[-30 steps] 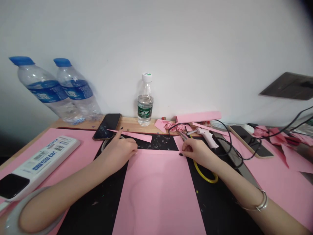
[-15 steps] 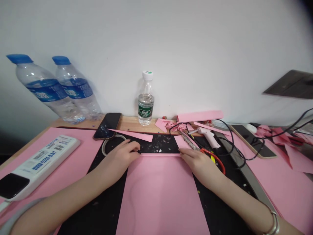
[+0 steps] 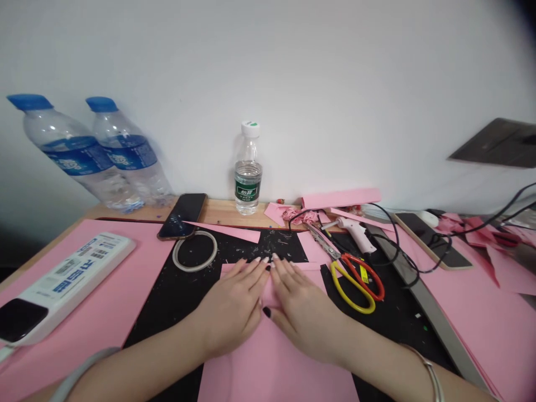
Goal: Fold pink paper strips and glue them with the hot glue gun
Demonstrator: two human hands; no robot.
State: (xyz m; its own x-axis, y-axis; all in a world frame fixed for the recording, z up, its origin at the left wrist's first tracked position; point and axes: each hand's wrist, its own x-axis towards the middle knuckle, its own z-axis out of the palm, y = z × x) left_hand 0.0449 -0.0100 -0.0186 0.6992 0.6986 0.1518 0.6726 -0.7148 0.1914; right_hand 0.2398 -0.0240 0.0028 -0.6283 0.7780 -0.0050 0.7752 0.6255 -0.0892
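A long pink paper sheet [image 3: 274, 365] lies on a black mat [image 3: 167, 312], with a narrow folded strip along its far edge. Flat on that edge, left of the middle, rests my left hand [image 3: 234, 298], its fingers stretched out. My right hand [image 3: 304, 312] lies flat just beside it, thumb pointing left, fingertips almost meeting those of the left. Both palms press on the sheet and cover much of the fold. Right of my right hand are scissors [image 3: 352, 298] with one yellow and one red handle. A roll of white tape [image 3: 176, 259] lies beyond my left hand.
Behind the mat stand a small water bottle [image 3: 248, 187] and two large blue-capped bottles [image 3: 79, 153]. A phone [image 3: 183, 216] and a white power bank-like device [image 3: 69, 285] lie left. A glue gun [image 3: 358, 234], cables, another phone [image 3: 433, 240] and pink paper scraps [image 3: 513, 271] fill the right.
Both hands have moved inward from the corners of the sheet's far edge to its middle. Their fingers have gone from gripping the edge to lying flat. The scissors and tape roll are now more exposed.
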